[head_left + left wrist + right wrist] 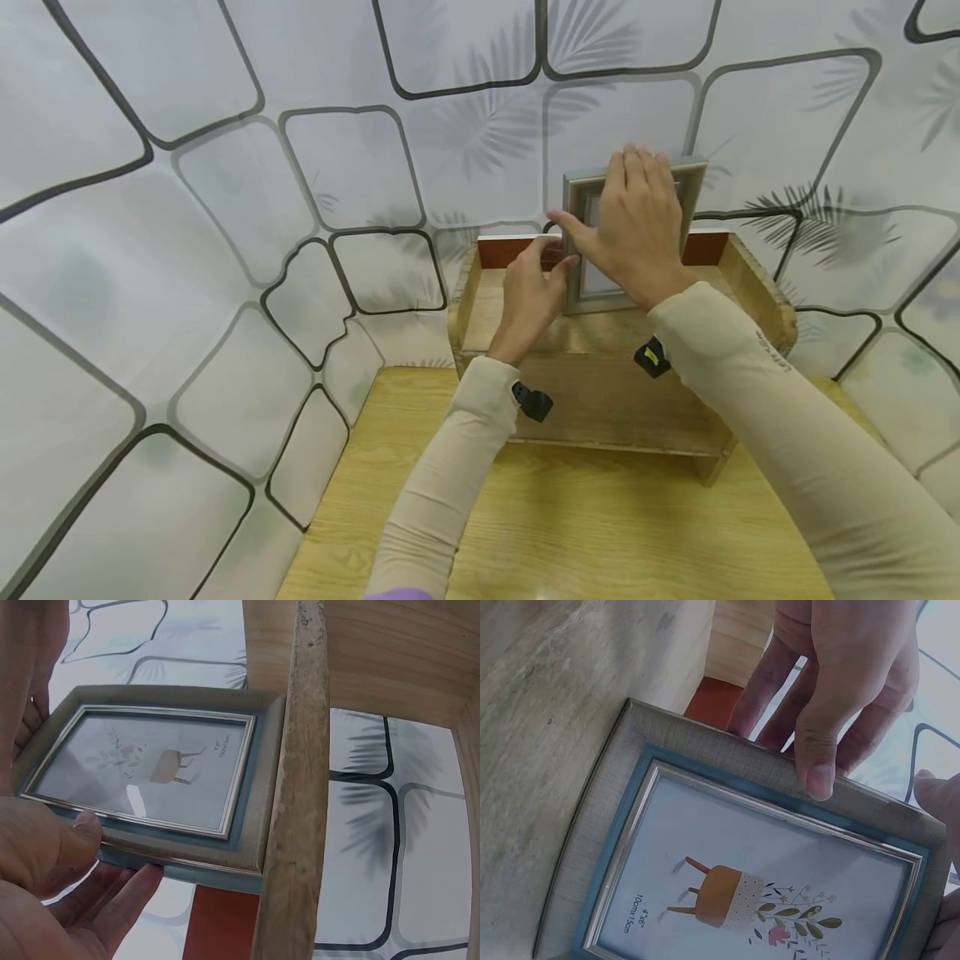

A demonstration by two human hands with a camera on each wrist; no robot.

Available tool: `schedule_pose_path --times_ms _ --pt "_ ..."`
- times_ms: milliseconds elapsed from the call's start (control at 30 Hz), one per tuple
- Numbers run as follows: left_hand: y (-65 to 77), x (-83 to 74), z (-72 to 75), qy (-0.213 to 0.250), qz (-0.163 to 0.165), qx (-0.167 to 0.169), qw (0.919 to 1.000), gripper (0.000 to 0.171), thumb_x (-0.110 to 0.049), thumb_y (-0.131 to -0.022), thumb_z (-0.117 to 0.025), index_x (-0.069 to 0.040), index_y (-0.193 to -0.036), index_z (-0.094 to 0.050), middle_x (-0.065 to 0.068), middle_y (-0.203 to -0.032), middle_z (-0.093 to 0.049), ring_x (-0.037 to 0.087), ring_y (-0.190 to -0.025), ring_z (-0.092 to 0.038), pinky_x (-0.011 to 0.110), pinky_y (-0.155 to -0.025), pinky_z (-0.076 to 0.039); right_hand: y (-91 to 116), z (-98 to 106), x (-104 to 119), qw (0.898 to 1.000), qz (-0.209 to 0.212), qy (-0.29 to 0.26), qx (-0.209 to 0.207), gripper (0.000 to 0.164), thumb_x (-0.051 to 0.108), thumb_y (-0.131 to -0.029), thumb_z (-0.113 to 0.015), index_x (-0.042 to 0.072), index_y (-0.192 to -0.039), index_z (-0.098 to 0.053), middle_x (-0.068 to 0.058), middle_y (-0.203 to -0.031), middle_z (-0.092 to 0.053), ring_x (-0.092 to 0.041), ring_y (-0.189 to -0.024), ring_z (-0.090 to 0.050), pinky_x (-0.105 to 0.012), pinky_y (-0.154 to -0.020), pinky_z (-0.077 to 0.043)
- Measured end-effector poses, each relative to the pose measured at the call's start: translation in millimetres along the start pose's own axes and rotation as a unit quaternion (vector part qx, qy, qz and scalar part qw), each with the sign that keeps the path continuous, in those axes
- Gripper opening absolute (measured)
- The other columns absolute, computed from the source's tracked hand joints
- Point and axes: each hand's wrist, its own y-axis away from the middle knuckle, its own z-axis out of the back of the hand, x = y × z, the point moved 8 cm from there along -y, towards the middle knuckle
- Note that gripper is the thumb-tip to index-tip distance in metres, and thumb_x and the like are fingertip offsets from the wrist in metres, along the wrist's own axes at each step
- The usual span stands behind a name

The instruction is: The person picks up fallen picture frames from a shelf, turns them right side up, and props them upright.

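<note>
Leaf-patterned walls point(487, 142) back the desk point(600, 525), where a picture frame point(142, 772) is held at the top of a wooden shelf point(615, 404). The left hand point(527, 300) has its grip pinched on one side; the right hand's point(639, 225) grip is unclosed, straight fingers reaching the top edge, blocking the head view. Wrist views reveal a printed pot point(721, 898).

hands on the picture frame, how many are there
2: the left hand pinches the left edge of the picture frame, and the right hand holds it at the top edge.
</note>
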Motion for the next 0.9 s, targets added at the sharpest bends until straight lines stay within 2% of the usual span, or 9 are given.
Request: schedule_pose_path --times_ms 433,600,767,900 --pt "4.4 -4.7 1.2 -0.015 -0.009 0.002 0.9998 0.030 -0.022 -0.097 -0.071 -0.001 -0.119 -0.066 0.011 -0.111 -0.073 0.022 -0.099 -0.071 0.033 -0.086 -0.054 -1.2 1.4 -1.8 1.000 -0.011 -0.011 0.013 0.103 0.062 -0.086 -0.071 -0.020 -0.141 -0.041 -0.035 -0.147 -0.044 -0.046 -0.142 -0.037 -0.046 -0.123 -0.015" --pt "6.4 -5.2 0.7 -0.016 -0.010 0.003 0.9998 0.031 -0.023 -0.097 -0.071 -0.002 -0.119 -0.066 0.010 -0.111 -0.073 0.021 -0.098 -0.071 0.031 -0.084 -0.054 -1.1 0.2 -2.8 1.000 -0.014 -0.005 0.018 0.101 0.058 -0.086 -0.073 -0.019 -0.142 -0.040 -0.035 -0.148 -0.043 -0.046 -0.143 -0.037 -0.046 -0.123 -0.016" --pt "7.1 -4.5 2.6 0.009 -0.008 -0.001 0.9999 0.030 -0.021 -0.096 -0.072 -0.003 -0.120 -0.067 0.008 -0.112 -0.073 0.019 -0.100 -0.071 0.025 -0.082 -0.055 -1.7 0.6 -1.4 1.000 -0.002 -0.002 0.008 0.093 0.052 -0.087 -0.074 -0.019 -0.138 -0.045 -0.034 -0.145 -0.047 -0.047 -0.140 -0.040 -0.048 -0.122 -0.020" --pt "7.7 -2.9 3.9 0.024 -0.008 -0.004 0.9997 0.031 -0.020 -0.095 -0.073 -0.004 -0.121 -0.068 0.009 -0.113 -0.073 0.020 -0.102 -0.071 0.023 -0.081 -0.056 -1.7 1.3 0.1 1.000 0.004 -0.006 0.011 0.095 0.055 -0.087 -0.074 -0.020 -0.138 -0.046 -0.036 -0.145 -0.046 -0.047 -0.141 -0.039 -0.048 -0.122 -0.020"
